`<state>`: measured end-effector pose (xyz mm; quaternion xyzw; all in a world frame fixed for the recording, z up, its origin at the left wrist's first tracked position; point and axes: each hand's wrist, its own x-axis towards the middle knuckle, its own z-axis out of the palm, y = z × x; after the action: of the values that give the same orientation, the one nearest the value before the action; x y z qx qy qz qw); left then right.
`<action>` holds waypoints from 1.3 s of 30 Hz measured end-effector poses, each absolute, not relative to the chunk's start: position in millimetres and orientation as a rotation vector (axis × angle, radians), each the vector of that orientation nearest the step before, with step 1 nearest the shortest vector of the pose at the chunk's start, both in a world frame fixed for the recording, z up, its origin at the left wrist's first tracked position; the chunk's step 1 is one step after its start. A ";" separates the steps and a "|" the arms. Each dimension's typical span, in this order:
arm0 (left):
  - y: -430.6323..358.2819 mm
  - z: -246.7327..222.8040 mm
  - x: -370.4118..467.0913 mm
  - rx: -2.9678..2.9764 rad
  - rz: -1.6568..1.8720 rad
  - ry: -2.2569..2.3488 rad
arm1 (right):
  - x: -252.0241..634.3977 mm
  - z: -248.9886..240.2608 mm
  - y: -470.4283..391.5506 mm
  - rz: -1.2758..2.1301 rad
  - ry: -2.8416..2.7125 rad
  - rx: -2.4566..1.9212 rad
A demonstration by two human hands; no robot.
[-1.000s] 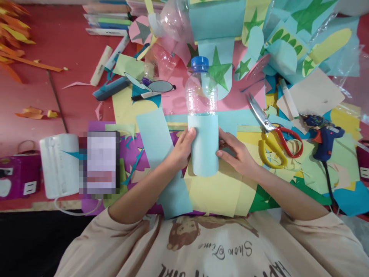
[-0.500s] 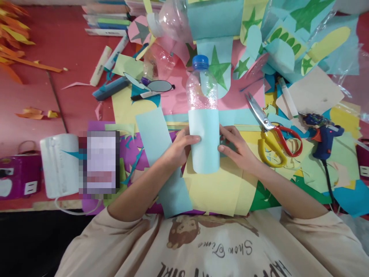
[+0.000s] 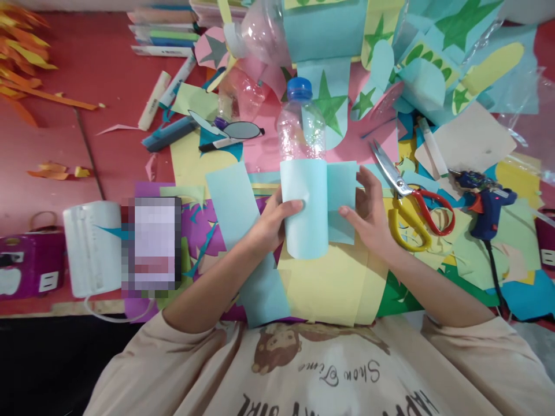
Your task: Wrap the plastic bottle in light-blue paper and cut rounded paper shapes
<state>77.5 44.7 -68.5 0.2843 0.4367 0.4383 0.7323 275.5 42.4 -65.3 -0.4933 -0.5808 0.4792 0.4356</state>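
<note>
A clear plastic bottle [image 3: 302, 130] with a blue cap stands out in the middle, light blue paper [image 3: 304, 214] around its lower half. My left hand [image 3: 276, 216] grips the papered part from the left, thumb on the front and the other fingers hidden behind. One end of the paper sticks out to the right of the bottle. Beside that free end is my right hand [image 3: 368, 211], thumb and fingers apart, holding nothing. Under the bottle lie yellow sheets [image 3: 329, 289], and a light blue strip [image 3: 234, 202] is left of it.
Open scissors [image 3: 403, 190] and a blue glue gun [image 3: 488, 214] lie at the right. A phone [image 3: 154, 242] and white device [image 3: 93, 248] are at the left. Markers [image 3: 154, 101], mirror-like ovals [image 3: 243, 129] and star-decorated paper pieces [image 3: 328, 104] lie farther back.
My right hand has moved off the bottle to the right and opened. The paper's end now stands out from the bottle's right side. My left hand still holds the bottle, which shifted slightly left.
</note>
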 end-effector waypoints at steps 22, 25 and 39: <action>37.6 -56.0 83.1 0.805 0.827 0.994 | 273.2 -53.0 36.4 1.327 -1.781 -1.109; 36.4 -62.4 83.0 0.753 0.861 0.954 | 273.4 -54.7 36.7 1.347 -1.761 -1.135; 43.1 -61.5 83.8 0.763 0.880 1.009 | 274.5 -51.6 37.8 1.604 -1.544 -1.194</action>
<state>83.8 43.1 -61.5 0.3449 0.4559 0.3976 0.7177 274.5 37.8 -51.6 -0.4505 -0.5824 0.6052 0.3025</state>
